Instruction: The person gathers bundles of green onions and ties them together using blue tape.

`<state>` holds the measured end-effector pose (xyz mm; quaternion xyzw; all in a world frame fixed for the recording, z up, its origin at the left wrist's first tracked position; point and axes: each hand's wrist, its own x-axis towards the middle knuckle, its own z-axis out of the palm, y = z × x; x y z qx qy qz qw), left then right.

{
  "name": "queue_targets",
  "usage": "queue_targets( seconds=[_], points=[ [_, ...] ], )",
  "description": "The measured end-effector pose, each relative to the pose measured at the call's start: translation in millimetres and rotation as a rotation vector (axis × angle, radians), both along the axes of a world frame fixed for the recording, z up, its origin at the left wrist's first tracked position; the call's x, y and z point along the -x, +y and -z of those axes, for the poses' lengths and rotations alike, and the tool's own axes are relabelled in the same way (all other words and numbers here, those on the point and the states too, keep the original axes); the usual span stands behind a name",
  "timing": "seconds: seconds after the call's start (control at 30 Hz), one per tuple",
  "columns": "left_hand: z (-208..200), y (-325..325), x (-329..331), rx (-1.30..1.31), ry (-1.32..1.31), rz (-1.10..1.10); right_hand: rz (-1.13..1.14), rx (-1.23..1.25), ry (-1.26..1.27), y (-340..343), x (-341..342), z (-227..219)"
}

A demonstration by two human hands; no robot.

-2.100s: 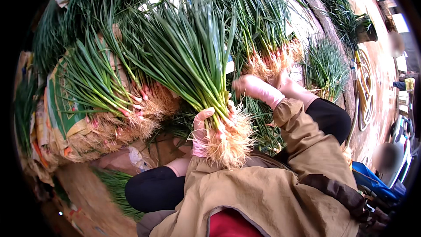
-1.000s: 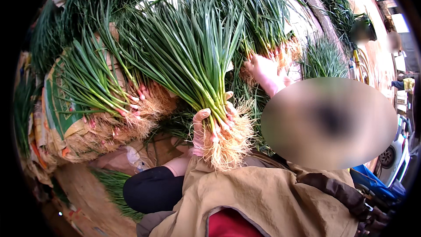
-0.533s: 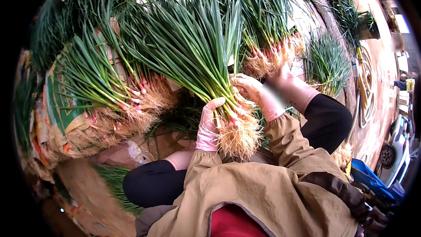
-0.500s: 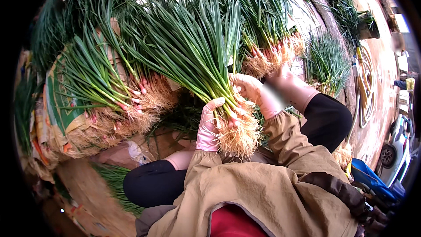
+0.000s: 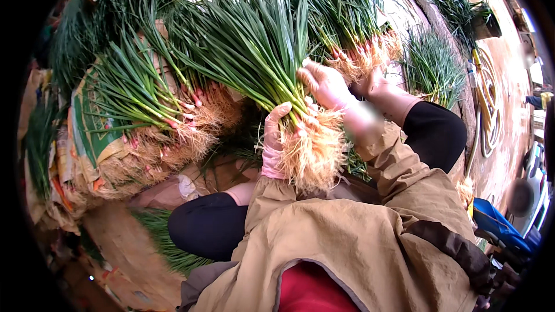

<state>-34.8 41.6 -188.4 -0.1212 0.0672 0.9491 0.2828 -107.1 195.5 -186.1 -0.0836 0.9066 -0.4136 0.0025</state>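
A large bunch of green garlic stands in front of me, its long green leaves fanning up and away. Pinkish bulbs and a thick tuft of pale roots hang at the near end. My left hand, in a thin pale pink glove, is closed round the left side of the stems just above the bulbs, thumb in front. My right hand, gloved likewise, has its fingers bent against the right side of the stems, higher up. Its fingertips are partly hidden by the leaves.
More green garlic lies on sacking in a left pile and a far right bundle. Loose greens lie by my left knee. At the right are a wooden beam, a coiled hose and a blue container.
My right hand has shifted up the stems, away from the bulbs. The bunch and my left hand have risen slightly, and the view has shifted a little.
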Motion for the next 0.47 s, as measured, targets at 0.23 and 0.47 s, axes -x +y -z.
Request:
queue_targets(
  seconds=[0.23,0.47],
  points=[
    [-40.0,29.8,10.3,0.078,0.057,-0.141,-0.055,0.740,-0.725,103.7,-45.8,45.4],
    [-95.6,71.2,28.7,-0.262,0.609,-0.440,-0.125,-0.132,0.648,-8.5,-64.1,-160.9]
  ],
)
